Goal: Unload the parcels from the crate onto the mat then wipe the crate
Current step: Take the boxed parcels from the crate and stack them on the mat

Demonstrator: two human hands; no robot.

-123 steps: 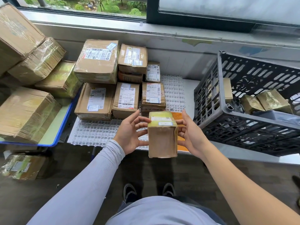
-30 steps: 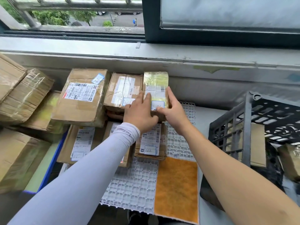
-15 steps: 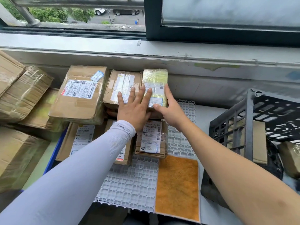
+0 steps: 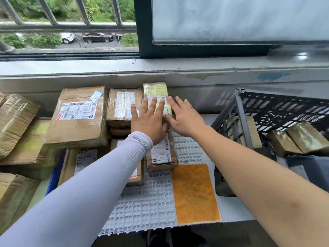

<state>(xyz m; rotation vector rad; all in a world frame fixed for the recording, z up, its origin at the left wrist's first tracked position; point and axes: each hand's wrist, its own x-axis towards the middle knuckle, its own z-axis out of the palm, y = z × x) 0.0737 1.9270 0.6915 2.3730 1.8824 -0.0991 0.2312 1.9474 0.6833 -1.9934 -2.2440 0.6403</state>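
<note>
A small yellow-taped parcel (image 4: 155,90) lies on top of the stacked parcels at the back of the white lattice mat (image 4: 142,207). My left hand (image 4: 148,120) hovers over its near end with fingers spread and straight. Just to the right of the parcel is my right hand (image 4: 185,118), also with straight fingers and holding nothing. The black plastic crate (image 4: 238,111) stands at the right, with several brown parcels (image 4: 299,139) inside. An orange cloth (image 4: 194,193) lies flat on the mat's right part.
More cardboard parcels (image 4: 78,114) are stacked on the mat's left and on a blue-edged tray (image 4: 53,179) further left. The window ledge (image 4: 160,68) and wall run right behind the stacks. A dark grey item (image 4: 309,166) lies in the crate's front.
Both hands carried the yellow-taped parcel from in front of me onto the back stack, released it and now lift off with fingers spread. The view tilted upward.
</note>
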